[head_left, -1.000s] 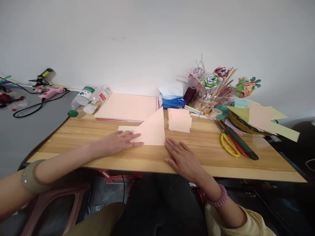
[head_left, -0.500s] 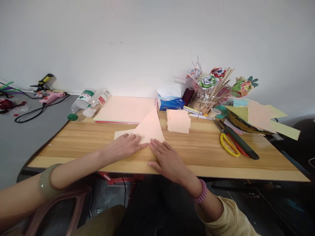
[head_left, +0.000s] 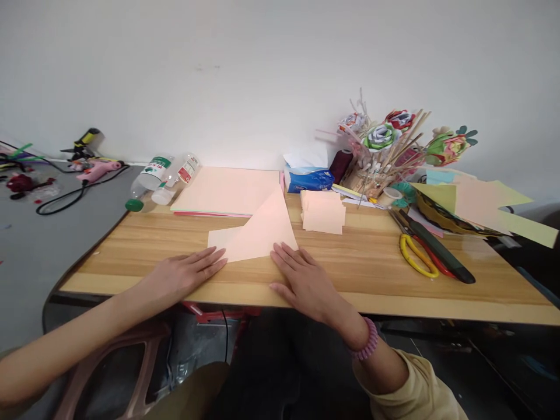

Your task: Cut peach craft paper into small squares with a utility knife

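A folded sheet of pale pink paper (head_left: 262,229) lies on the wooden table (head_left: 371,262), its tall point reaching over the paper stack behind it. My left hand (head_left: 186,272) rests flat with its fingertips on the paper's lower left edge. Fingers stretched out, my right hand (head_left: 304,280) presses on the lower right corner, thumb apart on the wood. A pile of small pink paper pieces (head_left: 322,212) sits just right of the folded sheet.
Behind are the stack of large sheets (head_left: 223,189), two plastic bottles (head_left: 151,175) and a tissue pack (head_left: 310,178). Scissors (head_left: 417,256) and a dark-handled cutter (head_left: 437,248) lie right, near paper flowers (head_left: 381,137) and a basket (head_left: 446,219). A pink glue gun (head_left: 97,172) lies left.
My left hand has slid left along the folded edge, from the middle to the paper's lower left. My right hand stays on the right corner. The view has shifted slightly.
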The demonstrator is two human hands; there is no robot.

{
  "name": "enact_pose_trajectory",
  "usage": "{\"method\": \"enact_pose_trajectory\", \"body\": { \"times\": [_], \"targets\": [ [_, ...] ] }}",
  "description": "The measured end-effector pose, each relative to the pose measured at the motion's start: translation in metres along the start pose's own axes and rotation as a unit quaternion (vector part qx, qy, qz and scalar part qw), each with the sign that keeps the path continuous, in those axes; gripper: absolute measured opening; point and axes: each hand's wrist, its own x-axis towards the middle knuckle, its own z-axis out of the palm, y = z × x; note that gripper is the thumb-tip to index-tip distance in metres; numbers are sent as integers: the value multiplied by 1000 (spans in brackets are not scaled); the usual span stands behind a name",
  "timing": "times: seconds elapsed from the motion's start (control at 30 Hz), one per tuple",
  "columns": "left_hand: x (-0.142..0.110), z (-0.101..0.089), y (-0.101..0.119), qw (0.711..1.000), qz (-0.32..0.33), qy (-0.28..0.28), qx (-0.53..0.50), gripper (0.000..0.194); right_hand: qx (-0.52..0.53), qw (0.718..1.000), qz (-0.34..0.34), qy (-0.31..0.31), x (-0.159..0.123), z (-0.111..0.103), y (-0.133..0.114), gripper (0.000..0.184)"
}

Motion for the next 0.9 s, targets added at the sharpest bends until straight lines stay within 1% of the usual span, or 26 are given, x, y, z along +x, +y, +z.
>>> {"method": "enact_pose_trajectory", "body": {
  "times": [0.07,0.2,0.3,0.33,0.43,0.53,0.57,0.63,0.67,0.7,0.8,0.9],
  "targets": [
    [-4,4,-2,999,0,13,-32,57,-7,1000,17,4,-4,0,4,62],
    [-9,10,-1,994,0,65,-91,55,-26,998,64,12,-14,-2,17,65],
    [-17,12,5,989,-20,99,-113,51,-32,997,70,14,-18,-3,22,63],
    [-20,13,7,987,-32,107,-114,52,-32,997,71,16,-19,-3,22,62],
    [-29,14,17,986,-53,125,-97,66,-31,997,73,25,-19,-2,21,64],
    [-36,15,30,986,-35,152,-64,71,-30,996,72,40,-20,0,21,64],
    [-37,17,35,984,-23,166,-54,70,-31,996,72,47,-19,0,21,65],
    [-39,21,45,976,-8,214,-46,62,-35,994,77,64,-18,1,20,69],
    [-39,23,50,969,12,242,-49,59,-38,993,81,73,-17,2,19,71],
    [-38,26,54,964,16,257,-61,56,-43,992,86,83,-16,1,18,72],
    [-31,35,62,957,22,273,-94,55,-63,986,102,113,-16,-4,16,67],
    [-25,45,66,952,15,280,-120,61,-90,976,135,146,-29,-17,24,61]
  ]
}}
